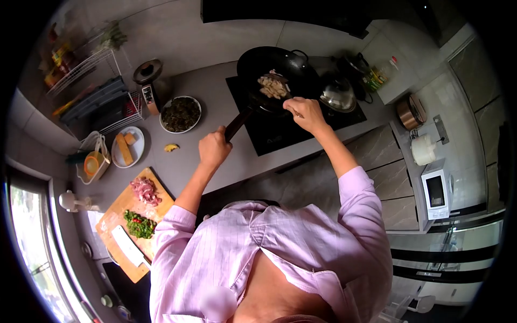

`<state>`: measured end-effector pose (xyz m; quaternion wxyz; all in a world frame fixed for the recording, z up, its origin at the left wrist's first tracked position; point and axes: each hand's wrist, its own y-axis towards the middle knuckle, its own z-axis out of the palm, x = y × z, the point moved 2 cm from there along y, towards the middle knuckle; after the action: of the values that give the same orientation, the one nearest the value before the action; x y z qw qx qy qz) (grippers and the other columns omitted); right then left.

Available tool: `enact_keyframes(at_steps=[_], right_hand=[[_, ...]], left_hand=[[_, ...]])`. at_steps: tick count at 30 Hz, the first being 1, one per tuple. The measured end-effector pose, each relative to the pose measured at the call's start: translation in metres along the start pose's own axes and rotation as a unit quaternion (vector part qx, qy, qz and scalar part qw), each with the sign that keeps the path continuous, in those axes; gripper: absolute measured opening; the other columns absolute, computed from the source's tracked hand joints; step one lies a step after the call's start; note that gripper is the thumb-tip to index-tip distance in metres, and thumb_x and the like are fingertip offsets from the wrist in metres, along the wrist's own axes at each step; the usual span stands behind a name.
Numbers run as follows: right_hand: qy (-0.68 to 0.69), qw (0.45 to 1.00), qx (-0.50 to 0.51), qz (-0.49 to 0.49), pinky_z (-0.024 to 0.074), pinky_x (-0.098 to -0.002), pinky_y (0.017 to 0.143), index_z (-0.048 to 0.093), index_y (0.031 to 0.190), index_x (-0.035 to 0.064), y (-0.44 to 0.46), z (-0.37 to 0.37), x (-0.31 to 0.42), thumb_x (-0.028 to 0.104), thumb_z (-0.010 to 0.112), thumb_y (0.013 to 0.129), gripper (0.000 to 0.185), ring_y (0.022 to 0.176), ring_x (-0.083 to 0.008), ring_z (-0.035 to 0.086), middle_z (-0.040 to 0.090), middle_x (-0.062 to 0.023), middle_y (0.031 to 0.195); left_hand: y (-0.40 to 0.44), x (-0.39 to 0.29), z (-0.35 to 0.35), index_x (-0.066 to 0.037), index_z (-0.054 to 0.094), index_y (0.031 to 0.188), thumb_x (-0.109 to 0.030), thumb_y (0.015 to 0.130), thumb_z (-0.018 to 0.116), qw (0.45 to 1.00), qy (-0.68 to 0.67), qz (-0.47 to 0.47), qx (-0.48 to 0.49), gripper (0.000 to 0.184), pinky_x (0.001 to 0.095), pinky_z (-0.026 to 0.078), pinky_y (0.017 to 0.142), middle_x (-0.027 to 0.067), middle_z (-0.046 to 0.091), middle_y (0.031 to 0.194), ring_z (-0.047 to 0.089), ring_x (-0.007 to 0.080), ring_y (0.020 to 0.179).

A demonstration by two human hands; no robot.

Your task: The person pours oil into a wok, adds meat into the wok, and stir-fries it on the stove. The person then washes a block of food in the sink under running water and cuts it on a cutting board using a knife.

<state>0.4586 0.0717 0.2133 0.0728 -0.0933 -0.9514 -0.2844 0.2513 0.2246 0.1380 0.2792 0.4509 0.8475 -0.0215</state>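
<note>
Two bare hands work at one wok (256, 62) in the upper middle of the frame, and we see both of them closed. The left hand (214, 148) is wrapped round the end of the wok handle (238, 124), left of centre; the right hand (305, 114) grips a slim utensil, which we take for a spatula (279, 78), its head up among the food in the pan. What matters most to us is how the pale food pieces (272, 88) lie from the right hand: just up and to the left of it, gathered low in the wok's bowl, so that the right is plainly the nearer hand. The spatula's long axis slants from those fingers up and leftward to the pieces, while the wok handle slants the other way, from the pan down and leftward to the left fist, which sits well apart from the food. We find the wok over the dark cooktop (272, 139), with a glass lid (339, 97) just beside it on the right. Towards the lower left, we see a cutting board (110, 215) bearing sliced meat (145, 191), chopped greens (140, 224) and a knife (127, 245).
</note>
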Motion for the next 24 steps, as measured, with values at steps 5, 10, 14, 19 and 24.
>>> enact_keyframes(at_steps=[5,10,14,19,24], right_hand=[[-0.054,0.995,0.08,-0.011,0.0424,-0.0367,0.051,0.056,0.076,0.0095,-0.014,0.024,0.001,0.002,0.056,0.059,0.018,0.058,-0.027,0.056,0.054,-0.0086,0.059],[-0.047,0.997,0.061,0.009,0.0425,-0.0358,0.051,0.057,0.075,0.0097,-0.016,0.009,0.028,0.003,0.057,0.06,0.017,0.057,-0.0259,0.056,0.055,-0.0083,0.059],[-0.076,0.992,0.093,0.027,0.0434,-0.0373,0.05,0.058,0.074,0.0096,-0.025,0.038,0.03,0.009,0.057,0.062,0.011,0.056,-0.0276,0.057,0.054,-0.0148,0.06],[-0.028,0.996,0.059,0.061,0.0444,-0.0394,0.05,0.059,0.077,0.0109,-0.022,0.052,0.05,0.014,0.06,0.064,0.013,0.057,-0.0312,0.057,0.055,-0.0178,0.065],[-0.017,0.99,-0.03,0.139,0.045,-0.0422,0.053,0.052,0.111,0.0141,-0.033,0.069,0.058,0.013,0.058,0.068,0.043,0.061,-0.0334,0.058,0.056,-0.019,0.077]], left_hand=[[0.001,0.002,0.002,-0.006,0.054,0.086,-0.011,0.061,0.06,1.0,0.008,0.008,0.006,0.026,0.0417,0.047,0.057,0.0155,0.06,0.068,0.059,0.0335,0.064],[0.001,0.003,0.003,-0.007,0.055,0.088,-0.014,0.058,0.064,1.0,-0.006,0.014,-0.016,0.032,0.043,0.046,0.057,0.0164,0.058,0.063,0.058,0.0353,0.063],[0.002,0.005,0.005,-0.006,0.055,0.088,-0.014,0.058,0.064,1.0,0.006,0.022,0.0,0.032,0.0427,0.046,0.057,0.0171,0.059,0.064,0.058,0.0354,0.064],[0.002,0.005,0.003,-0.006,0.055,0.091,-0.018,0.06,0.065,1.0,-0.008,0.024,0.011,0.034,0.0424,0.046,0.058,0.0178,0.06,0.067,0.058,0.0359,0.066],[-0.002,0.008,-0.002,-0.005,0.054,0.101,-0.024,0.066,0.065,0.995,-0.097,0.015,0.014,0.042,0.04,0.045,0.062,0.0189,0.06,0.071,0.06,0.0329,0.069]])
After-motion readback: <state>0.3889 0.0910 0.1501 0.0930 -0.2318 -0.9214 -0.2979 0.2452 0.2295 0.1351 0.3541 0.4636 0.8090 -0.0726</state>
